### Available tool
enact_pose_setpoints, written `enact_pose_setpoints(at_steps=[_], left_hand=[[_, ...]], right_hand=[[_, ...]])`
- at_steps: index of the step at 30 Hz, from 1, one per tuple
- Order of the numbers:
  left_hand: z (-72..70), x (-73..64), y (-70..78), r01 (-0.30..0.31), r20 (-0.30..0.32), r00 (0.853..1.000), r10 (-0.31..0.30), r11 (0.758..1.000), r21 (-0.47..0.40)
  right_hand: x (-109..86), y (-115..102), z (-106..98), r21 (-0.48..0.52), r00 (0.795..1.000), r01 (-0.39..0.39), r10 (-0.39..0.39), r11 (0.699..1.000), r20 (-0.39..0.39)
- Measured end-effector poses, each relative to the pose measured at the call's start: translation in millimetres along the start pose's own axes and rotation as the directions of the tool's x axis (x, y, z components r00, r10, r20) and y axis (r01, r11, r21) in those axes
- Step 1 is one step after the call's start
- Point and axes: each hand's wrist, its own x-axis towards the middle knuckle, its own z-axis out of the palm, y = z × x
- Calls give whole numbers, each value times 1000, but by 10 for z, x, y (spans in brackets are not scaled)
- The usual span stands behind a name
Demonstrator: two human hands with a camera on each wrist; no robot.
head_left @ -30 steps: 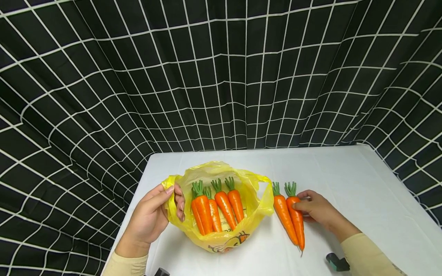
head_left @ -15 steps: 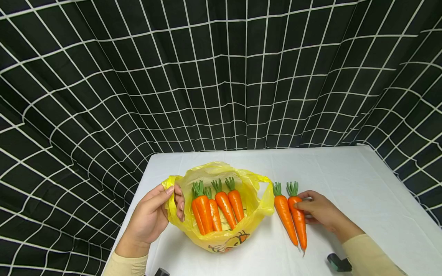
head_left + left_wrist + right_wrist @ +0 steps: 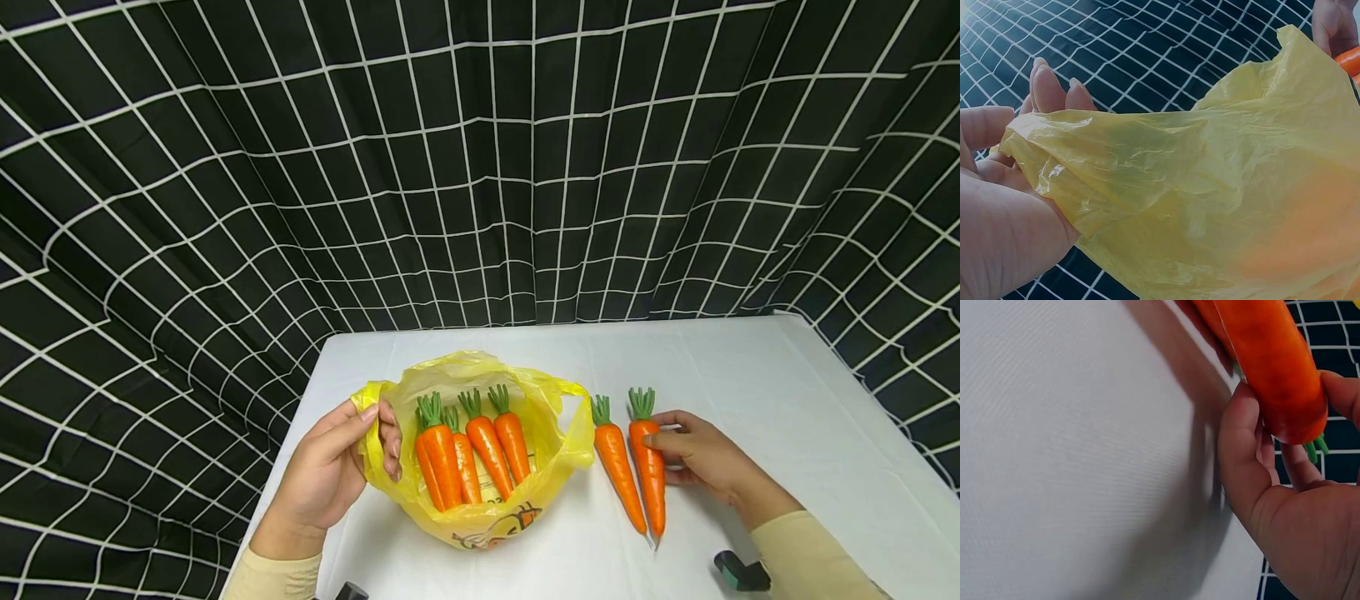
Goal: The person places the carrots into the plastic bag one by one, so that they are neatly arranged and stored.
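A yellow plastic bag (image 3: 431, 521) stands with its mouth spread wide on the white table, a cartoon print on its front. Several carrots (image 3: 442, 462) with short green tops lie inside it. My left hand (image 3: 326, 467) holds the bag's left handle, which loops over the fingers; in the left wrist view the film (image 3: 1166, 162) stretches away from the palm. Right of the bag, my right hand (image 3: 697, 454) grips an orange carrot (image 3: 648, 479) near its green top, seen in the right wrist view between thumb and fingers. Another carrot (image 3: 618, 471) lies just to its left.
The white-covered table (image 3: 750, 367) runs back to a black curtain (image 3: 480, 167) with a white grid, which also encloses both sides. A small dark device (image 3: 742, 572) shows beside the right sleeve, and part of a similar one (image 3: 351, 592) near the left.
The carrot in my right hand has shifted slightly and swung away from its neighbour, opening a gap between their upper parts. The left hand and bag have stayed put.
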Motion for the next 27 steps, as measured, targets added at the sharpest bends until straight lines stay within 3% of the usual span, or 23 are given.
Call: enact_pose_setpoints(at_steps=[13, 27], left_hand=[[-11, 3, 5, -3, 3, 1000, 3, 1000, -11], [-14, -1, 9, -6, 0, 1000, 6, 1000, -6]], right_hand=[[-31, -72, -39, 10, 998, 65, -65, 998, 1], [-107, -298, -61, 38, 993, 113, -114, 993, 19]])
